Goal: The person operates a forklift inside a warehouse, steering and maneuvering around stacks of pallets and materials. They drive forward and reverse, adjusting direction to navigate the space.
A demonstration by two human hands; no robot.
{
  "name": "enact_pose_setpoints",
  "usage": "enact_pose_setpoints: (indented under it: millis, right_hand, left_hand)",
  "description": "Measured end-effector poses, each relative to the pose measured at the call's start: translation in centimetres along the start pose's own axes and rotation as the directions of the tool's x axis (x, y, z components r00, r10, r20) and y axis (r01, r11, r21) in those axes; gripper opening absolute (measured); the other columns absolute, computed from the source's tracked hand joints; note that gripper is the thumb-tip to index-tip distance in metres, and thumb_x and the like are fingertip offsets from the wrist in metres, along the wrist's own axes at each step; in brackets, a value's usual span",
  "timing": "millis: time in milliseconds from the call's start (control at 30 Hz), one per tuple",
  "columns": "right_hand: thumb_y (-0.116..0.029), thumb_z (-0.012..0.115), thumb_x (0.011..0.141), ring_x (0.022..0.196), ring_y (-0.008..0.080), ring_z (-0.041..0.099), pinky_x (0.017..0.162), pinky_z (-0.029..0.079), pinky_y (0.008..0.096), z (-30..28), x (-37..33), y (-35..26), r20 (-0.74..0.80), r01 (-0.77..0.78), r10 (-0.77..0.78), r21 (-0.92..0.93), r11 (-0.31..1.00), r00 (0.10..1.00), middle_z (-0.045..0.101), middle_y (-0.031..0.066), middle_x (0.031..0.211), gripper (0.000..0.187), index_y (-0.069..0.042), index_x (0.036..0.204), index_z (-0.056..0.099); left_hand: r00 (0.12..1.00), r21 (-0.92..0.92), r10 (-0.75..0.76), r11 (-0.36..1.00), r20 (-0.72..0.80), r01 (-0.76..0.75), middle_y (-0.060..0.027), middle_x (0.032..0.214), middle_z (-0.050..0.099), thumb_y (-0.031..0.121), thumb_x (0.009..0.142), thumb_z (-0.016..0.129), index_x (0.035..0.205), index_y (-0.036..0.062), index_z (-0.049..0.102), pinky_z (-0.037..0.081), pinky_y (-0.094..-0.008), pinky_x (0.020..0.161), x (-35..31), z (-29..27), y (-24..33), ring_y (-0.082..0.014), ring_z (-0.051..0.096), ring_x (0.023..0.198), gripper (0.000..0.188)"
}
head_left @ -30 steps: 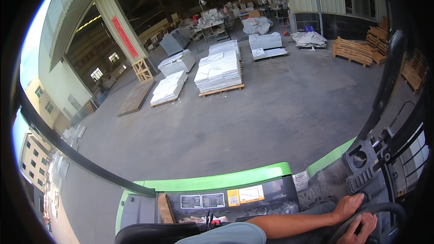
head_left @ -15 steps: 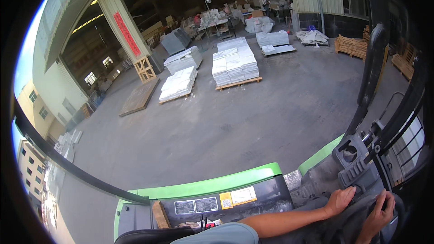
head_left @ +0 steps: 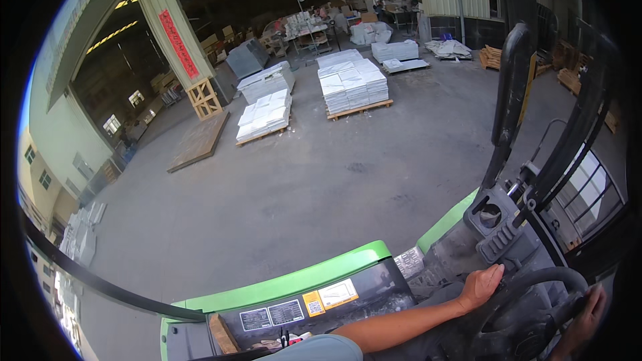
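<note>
My left hand (head_left: 481, 287) reaches forward on a bare forearm from a light blue sleeve. Its fingers are curled closed just beside the black steering wheel (head_left: 558, 274), near a small dark lever end; what lies inside the fingers is hidden. At the wheel's far right side, my right hand (head_left: 588, 311) is wrapped round the rim, partly in shadow. Left of the wheel stands the grey dashboard (head_left: 498, 244) with a round holder. Below my left arm runs the vehicle's dark side cover (head_left: 374, 297) with a green edge and several labels.
Slab stacks on pallets (head_left: 354, 87) stand on the concrete floor ahead, beside a lower stack (head_left: 265, 115) and a flat brown board (head_left: 199, 142). A pillar (head_left: 175, 40) with a red banner marks the doorway. Wooden pallets (head_left: 491, 58) lie right. Dark mast bars (head_left: 511, 87) rise at the right.
The vehicle's body has shifted left in view, and the slab stacks now sit closer to the mast bars. My right hand has moved to the right along the wheel; my left stays beside it.
</note>
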State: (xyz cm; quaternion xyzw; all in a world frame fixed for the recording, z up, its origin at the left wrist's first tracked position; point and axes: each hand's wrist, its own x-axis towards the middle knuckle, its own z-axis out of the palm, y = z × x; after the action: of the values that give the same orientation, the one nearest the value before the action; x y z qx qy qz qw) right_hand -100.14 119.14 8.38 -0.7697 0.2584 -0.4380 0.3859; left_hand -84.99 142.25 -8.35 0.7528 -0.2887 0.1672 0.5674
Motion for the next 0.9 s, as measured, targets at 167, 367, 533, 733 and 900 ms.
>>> enact_pose_setpoints:
  millis: [167, 367, 533, 733, 900]
  right_hand:
    - [-0.020, 0.058, 0.106, 0.080, 0.0066, 0.049, 0.074, 0.038, 0.0209, 2.0, -11.6, -12.2, -0.151, 0.058, -0.037, 0.140, 0.988, 0.988, 0.058, -0.0004, 0.085, 0.022, -0.002, 0.095, 0.062]
    - [-0.016, 0.060, 0.103, 0.075, 0.0062, 0.053, 0.069, 0.042, 0.0214, -5.7, -18.3, -15.6, -0.266, 0.044, -0.017, 0.094, 0.995, 0.964, 0.065, 0.0012, 0.081, 0.018, 0.000, 0.095, 0.064]
    - [-0.016, 0.058, 0.103, 0.075, 0.0093, 0.055, 0.072, 0.044, 0.0241, -10.2, -22.6, -13.3, -0.343, -0.040, 0.059, 0.061, 0.997, 0.937, 0.064, 0.0044, 0.081, 0.020, 0.000, 0.091, 0.059]
    - [-0.012, 0.058, 0.101, 0.073, 0.0130, 0.057, 0.071, 0.046, 0.0272, -8.7, -31.5, -12.8, -0.321, -0.121, 0.137, 0.068, 0.990, 0.937, 0.062, 0.0077, 0.081, 0.018, 0.000, 0.089, 0.058]
    - [-0.006, 0.056, 0.099, 0.068, 0.0145, 0.054, 0.066, 0.044, 0.0300, -2.9, -36.9, -14.2, -0.321, -0.043, 0.068, 0.084, 0.996, 0.945, 0.060, 0.0099, 0.077, 0.016, 0.000, 0.084, 0.055]
  left_hand:
    - [0.964, -0.122, -0.261, 0.956, 0.054, 0.266, -0.0208, 0.069, 0.058, 0.022, 0.105, 0.046, 0.082, 0.0024, 0.058, 0.046, -0.0489, 0.057, -3.2, -12.8, 2.9, -0.0449, 0.061, 0.068, 0.033]
    - [0.927, -0.111, -0.370, 0.920, 0.065, 0.375, -0.0225, 0.069, 0.063, 0.029, 0.105, 0.045, 0.082, -0.0015, 0.066, 0.046, -0.0477, 0.059, -7.6, -16.0, 7.2, -0.0419, 0.063, 0.064, 0.043]
    - [0.931, -0.112, -0.354, 0.925, 0.088, 0.362, -0.0228, 0.065, 0.061, 0.029, 0.105, 0.044, 0.080, -0.0034, 0.063, 0.044, -0.0480, 0.059, -7.6, -15.5, 9.9, -0.0404, 0.060, 0.059, 0.046]
    - [0.917, -0.112, -0.388, 0.911, 0.092, 0.397, -0.0227, 0.065, 0.061, 0.031, 0.106, 0.044, 0.082, -0.0035, 0.064, 0.045, -0.0475, 0.059, -7.8, -16.5, 8.0, -0.0396, 0.061, 0.060, 0.047]
    - [0.913, -0.142, -0.400, 0.902, 0.076, 0.407, -0.0200, 0.065, 0.062, 0.027, 0.105, 0.048, 0.083, -0.0008, 0.066, 0.046, -0.0451, 0.056, -7.0, -22.1, 5.9, -0.0367, 0.063, 0.058, 0.040]
